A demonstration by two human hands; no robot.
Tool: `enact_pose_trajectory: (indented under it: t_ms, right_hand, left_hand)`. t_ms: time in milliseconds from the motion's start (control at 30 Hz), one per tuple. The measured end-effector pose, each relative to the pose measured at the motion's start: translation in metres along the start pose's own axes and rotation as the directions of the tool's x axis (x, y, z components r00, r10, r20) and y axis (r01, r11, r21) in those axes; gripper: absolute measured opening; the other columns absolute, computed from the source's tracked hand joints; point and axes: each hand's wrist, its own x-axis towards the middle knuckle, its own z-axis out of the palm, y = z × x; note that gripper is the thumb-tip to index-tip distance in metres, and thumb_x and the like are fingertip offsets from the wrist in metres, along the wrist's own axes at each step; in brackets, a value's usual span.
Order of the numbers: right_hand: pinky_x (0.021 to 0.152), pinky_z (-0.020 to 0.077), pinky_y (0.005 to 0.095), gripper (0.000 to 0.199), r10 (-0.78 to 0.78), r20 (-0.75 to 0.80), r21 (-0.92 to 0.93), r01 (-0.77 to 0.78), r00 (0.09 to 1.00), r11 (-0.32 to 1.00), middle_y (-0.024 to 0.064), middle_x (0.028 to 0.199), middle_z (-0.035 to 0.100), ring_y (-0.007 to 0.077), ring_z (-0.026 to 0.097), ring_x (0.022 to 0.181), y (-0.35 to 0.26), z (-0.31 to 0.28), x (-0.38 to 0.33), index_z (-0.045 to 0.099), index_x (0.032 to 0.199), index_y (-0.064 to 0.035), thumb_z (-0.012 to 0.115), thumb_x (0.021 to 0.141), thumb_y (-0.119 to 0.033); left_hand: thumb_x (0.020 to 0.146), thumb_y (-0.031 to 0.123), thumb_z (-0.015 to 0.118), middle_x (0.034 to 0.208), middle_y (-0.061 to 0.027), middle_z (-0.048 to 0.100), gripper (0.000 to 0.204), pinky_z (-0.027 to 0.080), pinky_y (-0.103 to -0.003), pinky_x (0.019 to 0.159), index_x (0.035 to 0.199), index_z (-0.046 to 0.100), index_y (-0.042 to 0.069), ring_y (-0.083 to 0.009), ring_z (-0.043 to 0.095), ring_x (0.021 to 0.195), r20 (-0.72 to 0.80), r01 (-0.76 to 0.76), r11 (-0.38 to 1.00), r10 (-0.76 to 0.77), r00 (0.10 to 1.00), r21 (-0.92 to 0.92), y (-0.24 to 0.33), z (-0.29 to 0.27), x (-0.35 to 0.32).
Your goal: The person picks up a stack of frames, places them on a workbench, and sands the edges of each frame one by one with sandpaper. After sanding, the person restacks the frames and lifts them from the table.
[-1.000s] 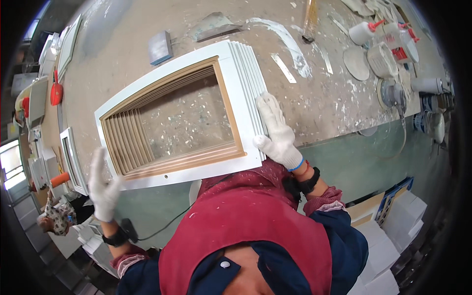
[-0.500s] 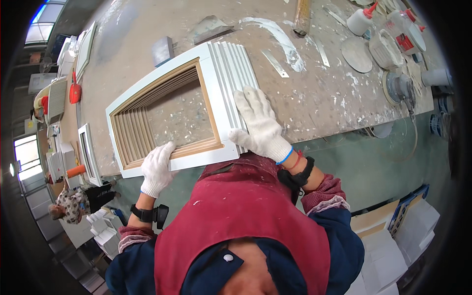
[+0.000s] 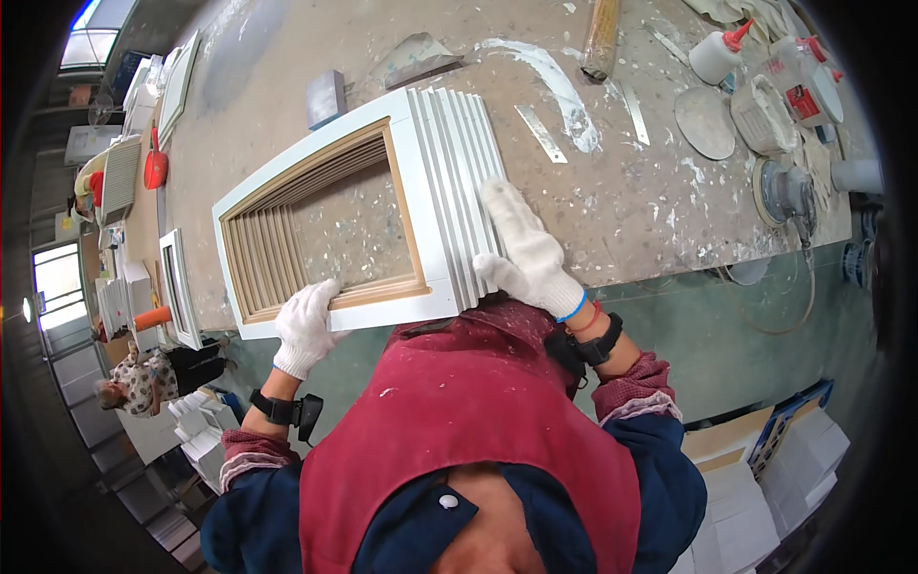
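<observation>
A stack of white rectangular frames (image 3: 432,201) with bare brown inner edges lies on the workbench in front of me. In a white knit glove, my left hand (image 3: 308,323) is closed over the near rail at its left part, fingertips reaching into the opening. My right hand (image 3: 529,251), gloved alike, rests at the right side of the stack. Its fingers are stretched out, with the thumb apart near the stack's lower right corner. The layers are fanned slightly, so several edges show on the right.
On the paint-spattered bench (image 3: 631,220) lie a grey block (image 3: 326,99), a sheet of sandpaper (image 3: 417,59) and metal strips (image 3: 540,134). Glue bottles (image 3: 717,55), a tub (image 3: 763,120) and a corded sander (image 3: 782,194) stand at the right. A person (image 3: 142,383) is far left.
My right hand has slid slightly right and down along the stack's side, its fingers now closer together. My left hand keeps its hold on the near rail.
</observation>
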Motion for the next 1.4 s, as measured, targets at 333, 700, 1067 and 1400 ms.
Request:
enact_pose_trajectory:
  t_ms: [333,700,1067,1400]
  right_hand:
    - [0.113,0.0256,0.0545,0.088,-0.028,0.034,-0.111,0.031,0.999,0.993,0.0278,0.151,0.03,0.0471,0.025,0.142,-0.003,-0.006,0.003,0.032,0.15,-0.002,0.057,0.088,-0.059]
    - [0.115,0.0226,0.0559,0.097,-0.01,-0.009,0.019,0.011,1.0,1.0,0.0354,0.152,0.023,0.0512,0.025,0.141,0.011,-0.002,0.004,0.025,0.15,0.0074,0.054,0.089,-0.063]
    - [0.116,0.0156,0.0583,0.098,-0.077,0.041,-0.031,0.078,0.996,0.996,0.0348,0.152,0.021,0.0522,0.019,0.143,0.015,0.003,0.006,0.024,0.15,0.008,0.046,0.091,-0.067]
    - [0.117,0.0161,0.0558,0.097,0.01,0.16,-0.064,0.0,0.987,0.998,0.0336,0.153,0.021,0.0511,0.022,0.142,0.006,-0.012,0.017,0.027,0.149,0.0057,0.056,0.087,-0.063]
  left_hand:
    - [0.053,0.017,0.086,0.109,-0.0091,0.066,0.072,0.049,-0.039,0.091,0.119,0.058,0.011,-0.0304,0.063,0.104,0.006,0.023,1.0,-0.023,1.0,0.011,-0.001,0.001,-0.001]
    - [0.058,0.017,0.082,0.117,-0.0101,0.065,0.067,0.047,-0.042,0.097,0.121,0.059,0.011,-0.0315,0.061,0.113,0.134,0.088,0.996,-0.087,0.987,0.003,0.0,-0.007,0.003]
    - [0.057,0.017,0.084,0.121,-0.0094,0.064,0.071,0.046,-0.04,0.098,0.122,0.057,0.01,-0.0287,0.059,0.115,0.16,0.063,0.998,-0.064,0.985,0.013,0.0,-0.007,0.007]
    - [0.061,0.026,0.084,0.113,-0.0112,0.067,0.062,0.049,-0.042,0.093,0.116,0.061,0.01,-0.0321,0.063,0.107,0.123,0.051,0.999,-0.05,0.991,-0.005,0.0,-0.01,0.008]
